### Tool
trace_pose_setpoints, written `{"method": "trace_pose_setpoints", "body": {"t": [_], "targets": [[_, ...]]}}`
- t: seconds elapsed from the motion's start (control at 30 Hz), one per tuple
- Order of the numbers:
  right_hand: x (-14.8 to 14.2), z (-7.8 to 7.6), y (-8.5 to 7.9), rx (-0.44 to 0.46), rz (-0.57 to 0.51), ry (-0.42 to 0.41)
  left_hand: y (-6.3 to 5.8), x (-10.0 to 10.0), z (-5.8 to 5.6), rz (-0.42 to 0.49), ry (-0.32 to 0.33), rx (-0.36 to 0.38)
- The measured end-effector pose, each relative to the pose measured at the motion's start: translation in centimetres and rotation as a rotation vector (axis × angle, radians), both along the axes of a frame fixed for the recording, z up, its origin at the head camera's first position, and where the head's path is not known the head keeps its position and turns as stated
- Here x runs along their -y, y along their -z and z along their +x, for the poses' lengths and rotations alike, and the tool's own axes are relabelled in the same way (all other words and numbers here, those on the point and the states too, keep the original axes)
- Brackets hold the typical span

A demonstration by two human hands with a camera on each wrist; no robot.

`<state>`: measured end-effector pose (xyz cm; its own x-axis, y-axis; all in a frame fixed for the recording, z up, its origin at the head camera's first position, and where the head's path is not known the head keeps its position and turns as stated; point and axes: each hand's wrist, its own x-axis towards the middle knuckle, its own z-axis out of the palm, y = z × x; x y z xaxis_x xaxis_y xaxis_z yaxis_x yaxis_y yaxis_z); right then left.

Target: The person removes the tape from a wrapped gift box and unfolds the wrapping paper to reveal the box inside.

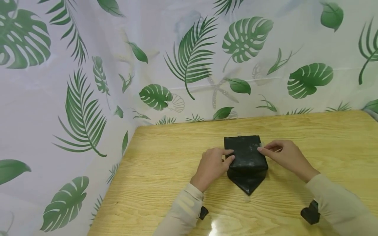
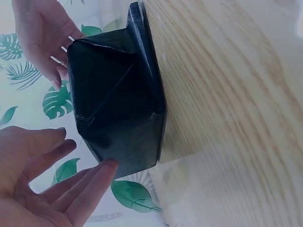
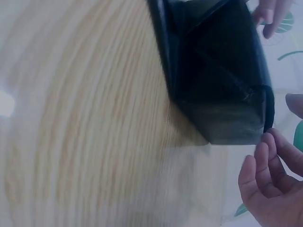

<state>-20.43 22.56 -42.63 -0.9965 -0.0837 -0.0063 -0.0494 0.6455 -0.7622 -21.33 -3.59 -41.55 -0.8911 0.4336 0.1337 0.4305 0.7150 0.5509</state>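
Note:
A box-shaped package in black wrapping [image 1: 245, 152] lies on the wooden table, with a pointed folded flap [image 1: 247, 183] toward me. My left hand [image 1: 213, 165] touches the package's left side with its fingertips. In the left wrist view its fingers [image 2: 97, 187] are fairly straight. At the upper right edge, my right hand [image 1: 290, 157] touches the package with its fingertips, beside a small see-through strip [image 1: 261, 145]. The right wrist view shows loosely bent fingers [image 3: 267, 165] at the package's corner, with a gap to the thumb. The package's underside is hidden.
The light wooden table [image 1: 159, 164] reaches a leaf-patterned white sheet [image 1: 189, 59] behind and at the left. Small black pieces [image 1: 310, 213] show by the right sleeve, another black piece [image 1: 203, 213] by the left sleeve. A pale scrap [image 1: 246, 198] lies below the flap.

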Motion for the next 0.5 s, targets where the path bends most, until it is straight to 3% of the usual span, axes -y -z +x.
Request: {"method": "trace_pose_setpoints", "body": {"t": [0.23, 0.4, 0.5], "targets": [[-0.14, 0.76, -0.18, 0.156, -0.165, -0.046, -0.06, -0.27, 0.19, -0.035, 0.009, -0.06], [0.09, 0.94, -0.45, 0.195, -0.21, -0.069, -0.1, -0.46, 0.23, -0.034, 0.009, -0.063], [0.24, 0.99, -0.78, 0.197, -0.23, -0.065, -0.16, -0.55, 0.14, -0.067, 0.025, -0.141]]}}
